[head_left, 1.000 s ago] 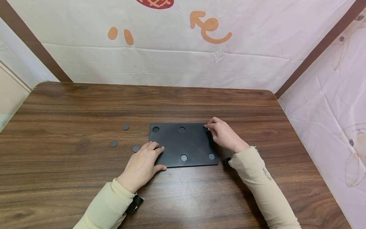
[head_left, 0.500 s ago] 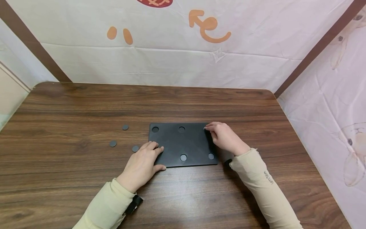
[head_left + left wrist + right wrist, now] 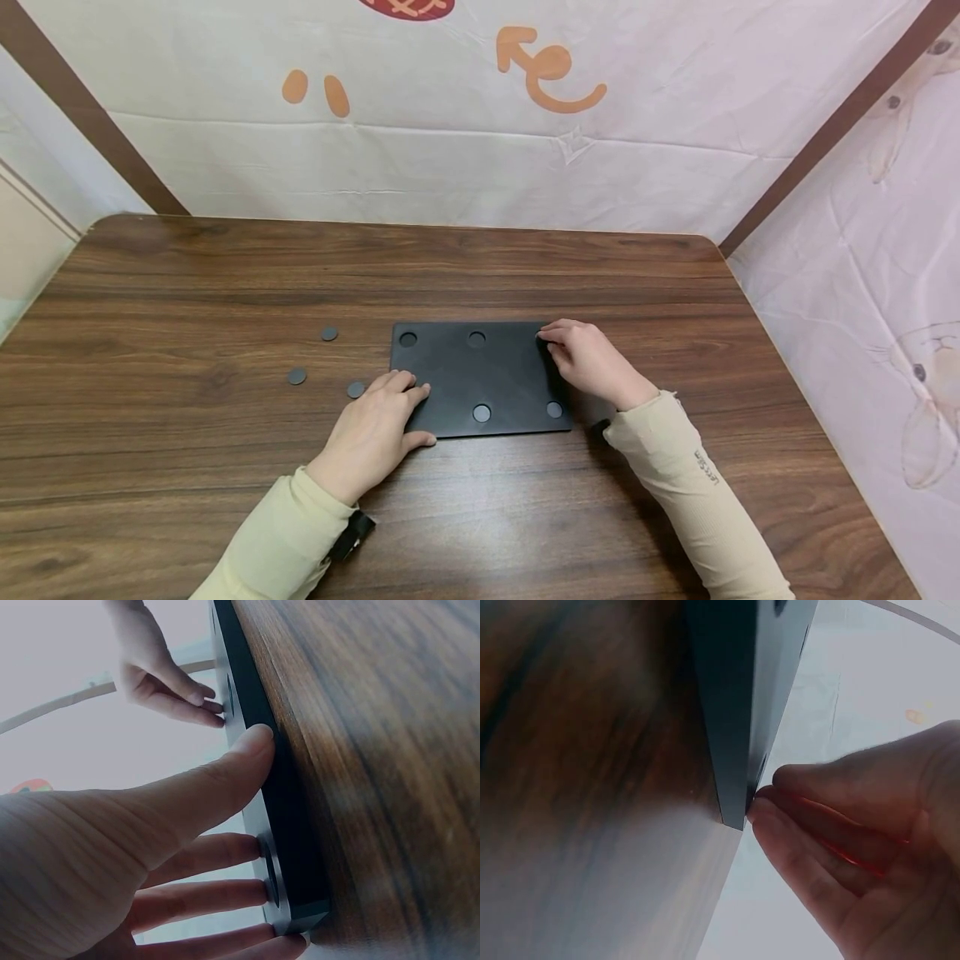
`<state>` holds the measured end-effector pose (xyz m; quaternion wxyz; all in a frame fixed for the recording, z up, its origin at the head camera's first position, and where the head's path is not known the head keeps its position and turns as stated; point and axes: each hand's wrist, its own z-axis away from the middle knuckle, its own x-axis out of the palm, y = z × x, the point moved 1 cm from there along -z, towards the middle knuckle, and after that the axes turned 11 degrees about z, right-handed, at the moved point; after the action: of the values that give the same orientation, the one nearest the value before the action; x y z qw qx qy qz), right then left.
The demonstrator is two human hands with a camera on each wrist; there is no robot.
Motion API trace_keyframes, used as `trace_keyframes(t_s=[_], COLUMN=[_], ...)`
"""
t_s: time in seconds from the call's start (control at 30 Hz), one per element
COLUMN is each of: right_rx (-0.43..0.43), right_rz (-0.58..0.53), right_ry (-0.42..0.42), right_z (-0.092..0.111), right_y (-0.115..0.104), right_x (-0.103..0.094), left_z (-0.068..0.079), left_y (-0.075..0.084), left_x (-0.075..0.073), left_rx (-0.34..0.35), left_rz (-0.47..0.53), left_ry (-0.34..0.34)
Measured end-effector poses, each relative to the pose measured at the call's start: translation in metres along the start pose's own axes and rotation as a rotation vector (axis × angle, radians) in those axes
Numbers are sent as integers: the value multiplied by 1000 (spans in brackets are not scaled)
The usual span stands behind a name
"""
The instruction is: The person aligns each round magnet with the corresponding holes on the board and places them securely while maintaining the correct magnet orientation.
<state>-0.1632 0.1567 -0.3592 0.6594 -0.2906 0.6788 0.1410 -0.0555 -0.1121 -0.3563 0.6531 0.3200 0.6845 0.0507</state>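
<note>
A dark rectangular board (image 3: 487,379) with round recesses lies flat on the table. My left hand (image 3: 371,437) rests on its left end, fingers spread over the top and thumb at the front edge. My right hand (image 3: 592,358) presses its fingertips at the far right corner recess; the spot under them is hidden. In the right wrist view, the extended fingers (image 3: 780,840) meet the board's face. Grey discs sit in the near middle recess (image 3: 482,412) and near right recess (image 3: 554,409). The far left recess (image 3: 408,340) and far middle recess (image 3: 477,339) look dark.
Left of the board, three loose grey discs lie on the wooden table (image 3: 187,333): a far disc (image 3: 329,334), a leftmost disc (image 3: 297,376) and one disc (image 3: 356,390) beside my left hand. A printed white curtain (image 3: 465,167) hangs behind the table.
A second ago my right hand pinched a disc over the far right recess; its fingers have since lowered and flattened onto that corner. My left hand and the loose discs stay put.
</note>
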Motion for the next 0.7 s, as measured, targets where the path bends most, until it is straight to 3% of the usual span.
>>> trace_keyframes(t_s=[0.7], right_rx=[23], right_rz=[6], right_ry=[19], right_z=[20], right_y=[-3], right_x=[-1], left_z=[-1], left_y=[-1], left_x=[0], left_rx=[0], left_rz=[-1], left_ry=[-8])
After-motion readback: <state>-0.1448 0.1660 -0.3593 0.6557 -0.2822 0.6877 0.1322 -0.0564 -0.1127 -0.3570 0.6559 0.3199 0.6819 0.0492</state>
